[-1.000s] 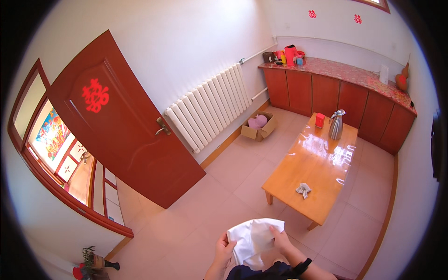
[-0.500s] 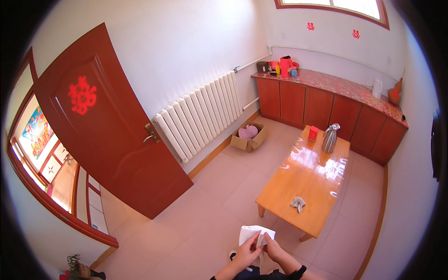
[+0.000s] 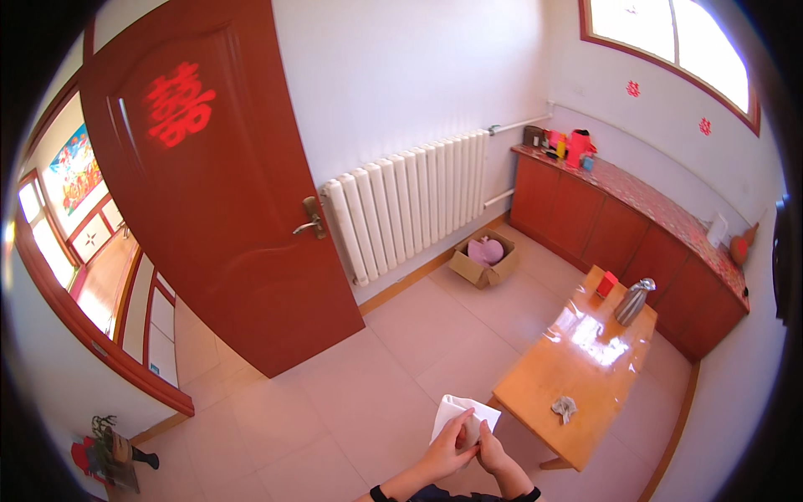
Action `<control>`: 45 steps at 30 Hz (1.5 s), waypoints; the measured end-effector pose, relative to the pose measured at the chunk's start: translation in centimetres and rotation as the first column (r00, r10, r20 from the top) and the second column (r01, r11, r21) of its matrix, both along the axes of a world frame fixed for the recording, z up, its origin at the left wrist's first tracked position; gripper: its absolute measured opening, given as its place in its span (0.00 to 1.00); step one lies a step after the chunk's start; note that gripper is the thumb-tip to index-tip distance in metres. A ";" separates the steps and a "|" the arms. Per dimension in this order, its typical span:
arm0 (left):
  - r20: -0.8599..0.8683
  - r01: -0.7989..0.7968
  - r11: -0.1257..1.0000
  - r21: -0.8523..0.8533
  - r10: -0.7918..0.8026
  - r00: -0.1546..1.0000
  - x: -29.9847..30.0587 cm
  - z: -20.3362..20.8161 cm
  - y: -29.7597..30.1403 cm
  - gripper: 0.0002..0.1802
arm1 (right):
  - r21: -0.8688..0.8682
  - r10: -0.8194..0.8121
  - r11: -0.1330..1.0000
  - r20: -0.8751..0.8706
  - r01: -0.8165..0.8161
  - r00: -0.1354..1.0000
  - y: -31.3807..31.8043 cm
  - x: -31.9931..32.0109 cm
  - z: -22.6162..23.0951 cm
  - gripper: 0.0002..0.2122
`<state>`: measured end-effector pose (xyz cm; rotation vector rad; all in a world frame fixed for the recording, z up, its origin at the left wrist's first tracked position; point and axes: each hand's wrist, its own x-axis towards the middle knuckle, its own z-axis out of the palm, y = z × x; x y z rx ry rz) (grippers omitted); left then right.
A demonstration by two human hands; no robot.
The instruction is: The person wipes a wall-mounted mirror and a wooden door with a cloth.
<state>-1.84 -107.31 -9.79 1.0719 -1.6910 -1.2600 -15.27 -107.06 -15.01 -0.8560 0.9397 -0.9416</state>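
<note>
Close to my body, both hands hold a white folded sheet (image 3: 452, 408) that looks soft; cloth or paper, I cannot tell which. My left hand (image 3: 446, 454) pinches it from the left, thumb up on its near face. From the right, my right hand (image 3: 493, 454) has its thumb raised against the sheet and its fingers curled below. The hands nearly touch under it. To their right, a crumpled grey rag (image 3: 564, 408) lies on the near end of the low wooden table (image 3: 535, 381). Whatever is inside the fold is hidden.
A steel jug (image 3: 635, 303) and a red box (image 3: 606, 284) stand at the table's far end. An open cardboard box (image 3: 485, 274) with something pink sits by the white radiator (image 3: 410, 209). The red-brown door (image 3: 226, 209) stands ajar at left. Low cabinets (image 3: 611, 222) line the back.
The view has turned left, so the table and cabinets sit farther right. My hands stay on the white sheet; a pale strip that hung below them no longer shows.
</note>
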 end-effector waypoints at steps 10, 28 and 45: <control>-0.150 -0.163 0.981 0.109 0.178 0.973 12.4 -0.2 -2.2 0.33 | -0.016 0.395 0.918 -0.052 -0.396 0.917 -5.6 11.8 2.3 0.25; -0.708 -0.394 0.832 0.391 0.545 0.449 30.4 2.1 -0.8 0.28 | 0.055 0.733 0.676 0.045 -0.735 0.678 -15.7 32.2 0.4 0.16; -0.719 -0.524 0.592 0.613 0.692 -0.059 46.3 -7.6 -18.3 0.17 | 0.005 0.686 0.723 0.108 -0.691 0.719 -37.2 48.7 3.8 0.13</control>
